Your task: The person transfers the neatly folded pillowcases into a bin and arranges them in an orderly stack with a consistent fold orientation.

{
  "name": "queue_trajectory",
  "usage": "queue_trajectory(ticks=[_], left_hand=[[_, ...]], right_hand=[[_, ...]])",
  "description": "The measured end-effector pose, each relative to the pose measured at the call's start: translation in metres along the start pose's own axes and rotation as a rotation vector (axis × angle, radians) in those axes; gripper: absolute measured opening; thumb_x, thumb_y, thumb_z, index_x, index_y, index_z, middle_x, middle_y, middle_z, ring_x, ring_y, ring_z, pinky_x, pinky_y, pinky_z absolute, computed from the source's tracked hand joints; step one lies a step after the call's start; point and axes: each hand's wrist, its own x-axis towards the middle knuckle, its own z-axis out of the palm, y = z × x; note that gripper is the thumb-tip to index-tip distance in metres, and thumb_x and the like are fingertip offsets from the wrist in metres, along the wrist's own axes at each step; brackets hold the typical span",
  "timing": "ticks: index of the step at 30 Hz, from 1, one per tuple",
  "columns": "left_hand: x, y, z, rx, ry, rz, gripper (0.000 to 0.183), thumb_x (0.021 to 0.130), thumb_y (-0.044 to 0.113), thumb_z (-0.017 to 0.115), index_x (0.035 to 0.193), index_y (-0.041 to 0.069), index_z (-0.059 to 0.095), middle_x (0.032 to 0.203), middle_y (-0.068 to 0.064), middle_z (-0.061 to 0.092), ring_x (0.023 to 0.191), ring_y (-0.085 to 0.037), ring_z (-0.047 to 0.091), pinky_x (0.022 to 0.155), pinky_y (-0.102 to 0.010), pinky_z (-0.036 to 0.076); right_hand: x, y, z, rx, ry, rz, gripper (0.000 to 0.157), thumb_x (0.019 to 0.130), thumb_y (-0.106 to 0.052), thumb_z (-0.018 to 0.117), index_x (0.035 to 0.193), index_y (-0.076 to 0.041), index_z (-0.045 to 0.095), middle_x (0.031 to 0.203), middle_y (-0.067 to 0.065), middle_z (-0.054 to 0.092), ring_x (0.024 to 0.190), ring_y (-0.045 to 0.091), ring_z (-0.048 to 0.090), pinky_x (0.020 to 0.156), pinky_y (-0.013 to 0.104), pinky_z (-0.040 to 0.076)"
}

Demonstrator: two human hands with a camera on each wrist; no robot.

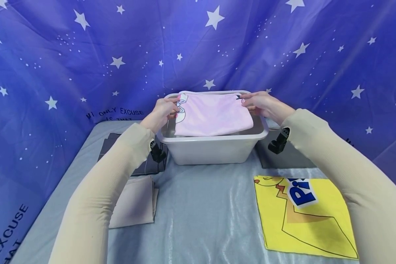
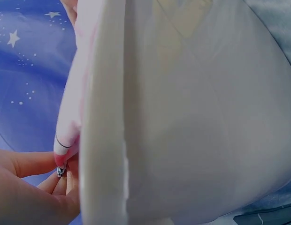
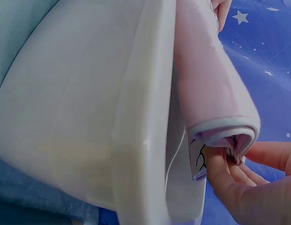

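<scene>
A folded pink cloth [image 1: 214, 113] with a printed cartoon edge lies level at the mouth of a white plastic tub [image 1: 214, 150]. My left hand [image 1: 163, 111] pinches its left side between thumb and fingers. On the opposite side my right hand [image 1: 262, 105] grips the cloth's other edge. In the right wrist view the folded layers of the pink cloth [image 3: 216, 89] show at the end, with the right fingers [image 3: 220, 173] around them. The left wrist view shows the left thumb and fingers on the cloth's corner, beside the tub's rim [image 2: 103, 117]. The tub's bottom is hidden.
A yellow printed folded cloth [image 1: 310, 223] lies at front right, a beige folded cloth [image 1: 135, 203] at front left. Dark folded cloths sit beside the tub, one checked [image 1: 109, 145] at left, one grey [image 1: 283, 156] at right. A starry blue curtain [image 1: 184, 44] hangs behind.
</scene>
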Motion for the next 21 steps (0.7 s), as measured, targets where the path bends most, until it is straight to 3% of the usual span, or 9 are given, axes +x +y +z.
queue_trajectory(ticks=[7, 16, 18, 21], left_hand=[[0.004, -0.004, 0.002, 0.007, 0.015, -0.003, 0.054, 0.077, -0.015, 0.05, 0.124, 0.012, 0.053, 0.098, -0.006, 0.054, 0.046, -0.007, 0.041, 0.045, -0.016, 0.04], [0.004, -0.006, 0.003, -0.001, 0.014, -0.001, 0.055, 0.075, -0.017, 0.049, 0.124, 0.009, 0.052, 0.111, -0.008, 0.054, 0.05, -0.008, 0.044, 0.046, -0.016, 0.04], [0.002, -0.006, 0.003, 0.019, 0.024, 0.022, 0.053, 0.075, -0.017, 0.048, 0.123, 0.006, 0.052, 0.114, -0.009, 0.054, 0.057, -0.009, 0.046, 0.05, -0.016, 0.042], [-0.002, -0.007, 0.003, 0.061, 0.049, 0.083, 0.049, 0.076, -0.014, 0.047, 0.122, 0.001, 0.051, 0.119, -0.012, 0.053, 0.069, -0.011, 0.05, 0.061, -0.018, 0.043]], right_hand=[[0.004, 0.003, -0.002, -0.034, -0.016, 0.0, 0.055, 0.088, 0.003, 0.044, 0.139, -0.008, 0.027, 0.104, 0.002, 0.045, 0.062, 0.006, 0.056, 0.061, 0.02, 0.048], [0.008, 0.006, -0.003, -0.095, -0.011, -0.02, 0.055, 0.088, 0.002, 0.046, 0.139, -0.007, 0.027, 0.096, 0.0, 0.049, 0.062, 0.005, 0.056, 0.062, 0.021, 0.049], [0.008, 0.008, -0.004, -0.17, 0.014, -0.06, 0.053, 0.088, 0.001, 0.047, 0.138, -0.005, 0.029, 0.096, 0.002, 0.052, 0.06, 0.004, 0.055, 0.06, 0.02, 0.048], [0.005, 0.011, -0.005, -0.356, 0.066, -0.194, 0.049, 0.087, 0.001, 0.048, 0.134, 0.002, 0.034, 0.107, 0.014, 0.056, 0.061, 0.003, 0.054, 0.062, 0.02, 0.05]])
